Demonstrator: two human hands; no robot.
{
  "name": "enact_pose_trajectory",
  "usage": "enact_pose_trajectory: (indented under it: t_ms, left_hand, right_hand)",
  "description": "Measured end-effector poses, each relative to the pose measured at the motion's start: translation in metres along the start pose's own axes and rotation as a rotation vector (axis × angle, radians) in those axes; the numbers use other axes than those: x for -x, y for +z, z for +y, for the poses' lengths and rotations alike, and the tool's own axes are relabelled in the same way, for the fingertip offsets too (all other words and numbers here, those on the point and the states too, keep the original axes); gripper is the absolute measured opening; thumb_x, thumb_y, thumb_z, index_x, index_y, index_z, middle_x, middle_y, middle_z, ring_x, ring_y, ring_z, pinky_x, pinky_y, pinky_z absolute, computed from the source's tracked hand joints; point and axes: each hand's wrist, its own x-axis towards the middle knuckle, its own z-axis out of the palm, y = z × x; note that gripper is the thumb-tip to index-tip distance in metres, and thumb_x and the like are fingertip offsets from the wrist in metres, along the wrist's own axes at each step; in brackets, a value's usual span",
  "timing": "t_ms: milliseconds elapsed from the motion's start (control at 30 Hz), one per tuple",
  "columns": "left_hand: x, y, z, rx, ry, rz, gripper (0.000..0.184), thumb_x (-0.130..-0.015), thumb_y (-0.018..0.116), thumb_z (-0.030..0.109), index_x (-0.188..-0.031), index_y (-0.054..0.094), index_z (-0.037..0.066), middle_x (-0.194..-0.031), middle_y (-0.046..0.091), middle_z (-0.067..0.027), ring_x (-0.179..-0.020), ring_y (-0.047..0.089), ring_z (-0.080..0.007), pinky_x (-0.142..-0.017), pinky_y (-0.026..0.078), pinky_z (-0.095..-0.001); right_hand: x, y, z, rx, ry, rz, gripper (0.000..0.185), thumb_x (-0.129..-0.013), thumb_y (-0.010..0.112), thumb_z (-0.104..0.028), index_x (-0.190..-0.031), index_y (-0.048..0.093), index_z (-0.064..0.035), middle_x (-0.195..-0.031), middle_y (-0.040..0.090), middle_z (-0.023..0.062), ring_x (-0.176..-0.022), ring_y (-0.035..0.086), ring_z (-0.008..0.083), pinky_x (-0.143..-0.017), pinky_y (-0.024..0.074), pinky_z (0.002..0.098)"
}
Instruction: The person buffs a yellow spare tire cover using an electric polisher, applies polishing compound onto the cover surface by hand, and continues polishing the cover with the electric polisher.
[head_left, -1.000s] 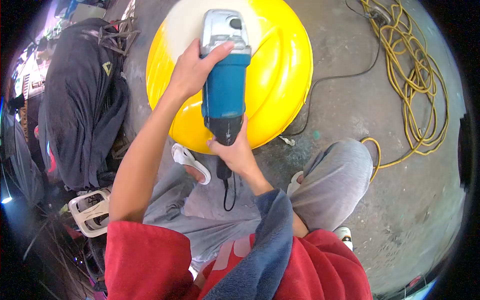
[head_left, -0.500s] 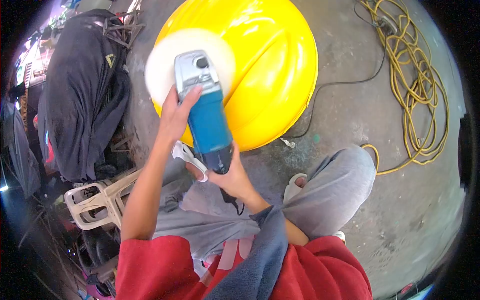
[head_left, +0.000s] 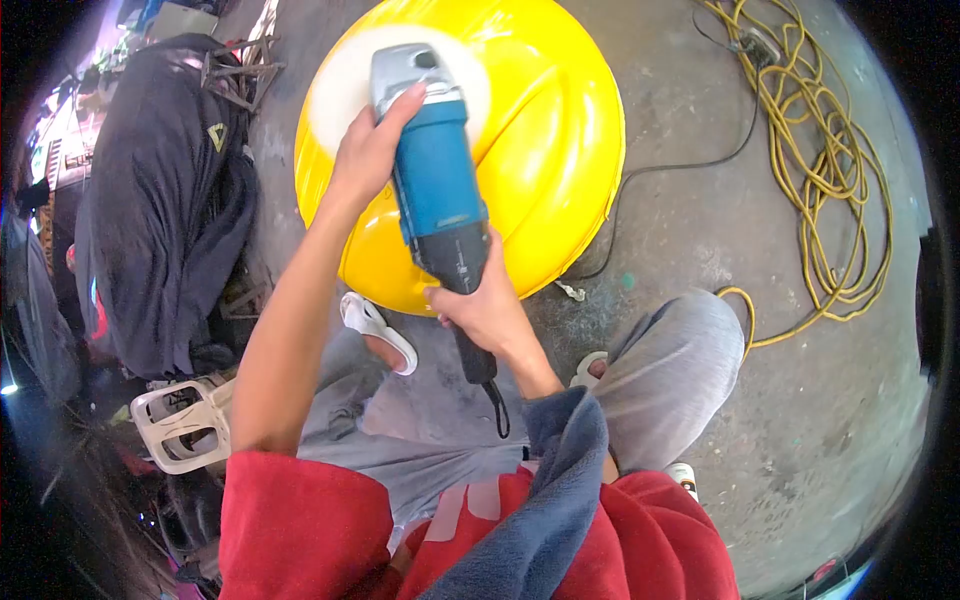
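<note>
Currently polisher pad [head_left: 335, 100] near left edge of yellow dome [head_left: 555, 160]; floor [head_left: 690, 220] rightward

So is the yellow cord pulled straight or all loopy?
Mostly loopy: the yellow cord lies in overlapping loops on the floor.

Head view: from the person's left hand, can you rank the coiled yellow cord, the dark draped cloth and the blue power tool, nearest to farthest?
1. Blue power tool: held near its front by the left hand.
2. Dark draped cloth: off to the left.
3. Coiled yellow cord: away on the far right.
</note>
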Motion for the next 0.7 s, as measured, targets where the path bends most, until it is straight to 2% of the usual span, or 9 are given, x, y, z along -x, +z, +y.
enact_pose_trajectory:
  t_ms: [100, 233, 300, 433, 533, 700]
  left_hand:
    - [0.009, -0.006, 0.001, 0.043, -0.069, 0.037, 0.085, -0.081, 0.059, 0.065, -0.121, 0.058, -0.010, -0.114, 0.063, -0.0216, -0.105, 0.062, -0.0265, -0.094, 0.045, -0.0316]
    - [-0.001, 0.011, 0.021, 0.060, 0.041, -0.037, 0.086, -0.080, 0.060, 0.065, -0.121, 0.057, -0.010, -0.115, 0.063, -0.0228, -0.106, 0.061, -0.0272, -0.094, 0.045, -0.0330]
    - [-0.014, 0.024, 0.029, 0.015, 0.067, -0.051, 0.087, -0.080, 0.059, 0.066, -0.121, 0.057, -0.011, -0.115, 0.063, -0.0237, -0.107, 0.061, -0.0281, -0.095, 0.045, -0.0336]
    - [-0.024, 0.031, 0.033, -0.064, 0.125, -0.073, 0.095, -0.076, 0.056, 0.073, -0.122, 0.057, -0.011, -0.115, 0.063, -0.0263, -0.108, 0.061, -0.0325, -0.096, 0.043, -0.0343]
    - [-0.017, 0.018, 0.025, -0.121, 0.063, -0.041, 0.091, -0.079, 0.057, 0.070, -0.121, 0.057, -0.010, -0.115, 0.063, -0.0252, -0.108, 0.061, -0.0306, -0.096, 0.043, -0.0338]
    - [0.004, -0.007, 0.009, 0.055, -0.048, 0.016, 0.081, -0.084, 0.061, 0.060, -0.123, 0.055, -0.011, -0.115, 0.063, -0.0198, -0.105, 0.061, -0.0234, -0.094, 0.044, -0.0315]
  right_hand:
    - [-0.001, 0.001, 0.013, 0.064, -0.033, -0.032, 0.093, -0.074, 0.070, 0.000, -0.145, 0.011, -0.0035, -0.090, 0.057, 0.0113, -0.058, 0.057, 0.0160, -0.051, 0.0494, 0.0301]
    - [0.001, -0.004, -0.009, 0.071, -0.034, -0.001, 0.092, -0.074, 0.069, 0.001, -0.145, 0.010, -0.0035, -0.089, 0.056, 0.0107, -0.058, 0.057, 0.0156, -0.051, 0.0489, 0.0298]
    - [0.002, -0.007, -0.028, -0.065, 0.025, 0.086, 0.090, -0.075, 0.068, 0.002, -0.145, 0.011, -0.0040, -0.090, 0.056, 0.0103, -0.058, 0.057, 0.0153, -0.051, 0.0485, 0.0296]
    - [-0.006, -0.011, -0.012, -0.012, -0.103, 0.106, 0.088, -0.076, 0.068, 0.002, -0.144, 0.013, -0.0049, -0.090, 0.056, 0.0097, -0.058, 0.056, 0.0151, -0.051, 0.0487, 0.0299]
    - [-0.008, -0.005, 0.001, 0.023, -0.103, 0.089, 0.089, -0.075, 0.069, 0.001, -0.144, 0.013, -0.0050, -0.089, 0.055, 0.0093, -0.057, 0.056, 0.0148, -0.050, 0.0480, 0.0297]
    - [-0.009, 0.006, 0.012, 0.048, -0.033, -0.008, 0.092, -0.074, 0.070, -0.001, -0.145, 0.012, -0.0053, -0.088, 0.056, 0.0098, -0.056, 0.055, 0.0147, -0.049, 0.0468, 0.0295]
